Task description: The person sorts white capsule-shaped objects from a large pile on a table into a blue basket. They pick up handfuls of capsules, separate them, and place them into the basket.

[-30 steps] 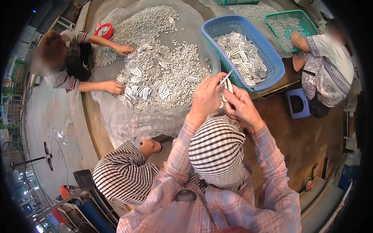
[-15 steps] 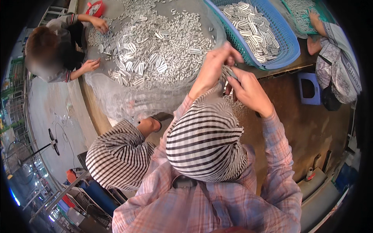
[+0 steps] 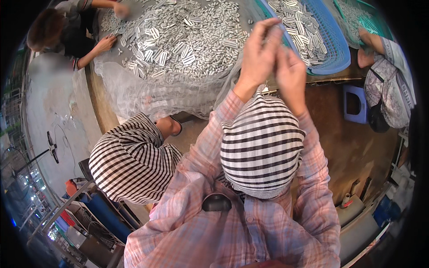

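Note:
My left hand (image 3: 258, 58) and my right hand (image 3: 290, 78) are raised close together over my right knee, beside the blue basket. Both are smeared by motion, their fingers bent inward toward each other. Whatever lies between them is too hidden and blurred to make out. Left of my hands, a wide heap of small grey metal pieces (image 3: 205, 40) covers the sheet on the table, with larger slotted flat pieces (image 3: 182, 50) lying on top. More flat slotted pieces (image 3: 301, 31) fill the blue plastic basket (image 3: 338, 49).
A person at the left reaches into the heap with both hands (image 3: 106, 43). Another person's arm (image 3: 373, 40) is by a green basket (image 3: 373, 22) at the right. Translucent netting (image 3: 134, 96) drapes over the table's edge. A purple stool (image 3: 355, 114) stands on the brown floor.
My hands have come upward and closer together, and the slender grey piece seen at my right fingers is out of sight. The person at the left has shifted one hand farther up.

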{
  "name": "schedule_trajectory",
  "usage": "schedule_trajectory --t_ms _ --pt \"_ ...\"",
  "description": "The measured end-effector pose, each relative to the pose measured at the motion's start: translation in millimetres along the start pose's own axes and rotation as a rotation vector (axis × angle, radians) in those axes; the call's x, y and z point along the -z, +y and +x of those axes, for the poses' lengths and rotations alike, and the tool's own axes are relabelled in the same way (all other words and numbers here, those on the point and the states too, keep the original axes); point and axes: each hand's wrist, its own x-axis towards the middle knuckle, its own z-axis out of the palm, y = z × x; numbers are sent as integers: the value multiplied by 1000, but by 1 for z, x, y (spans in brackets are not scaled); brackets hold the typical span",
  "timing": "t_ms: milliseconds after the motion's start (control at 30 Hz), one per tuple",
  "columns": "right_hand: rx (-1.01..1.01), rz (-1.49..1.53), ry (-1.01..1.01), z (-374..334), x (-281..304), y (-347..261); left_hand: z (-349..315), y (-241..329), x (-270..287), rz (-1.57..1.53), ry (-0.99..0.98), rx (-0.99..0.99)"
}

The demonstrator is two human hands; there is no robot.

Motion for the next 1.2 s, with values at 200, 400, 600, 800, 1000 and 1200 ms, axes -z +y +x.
schedule_trajectory --t_ms 200,400,600,800,1000,1200 --pt "-579 403 -231 23 18 -34 2 -1 13 514 -151 -389" --pt "-635 367 -342 4 19 -33 -14 5 31 563 -202 -291" --pt "-101 -510 -434 2 53 -7 -14 10 37 147 -477 170" --pt "-727 236 -501 12 40 -21 -8 8 54 150 -573 178" --pt "-652 326 -372 12 38 -24 -6 29 42 391 -427 68" --pt "-580 309 -351 7 38 -33 -7 24 41 363 -476 -101"
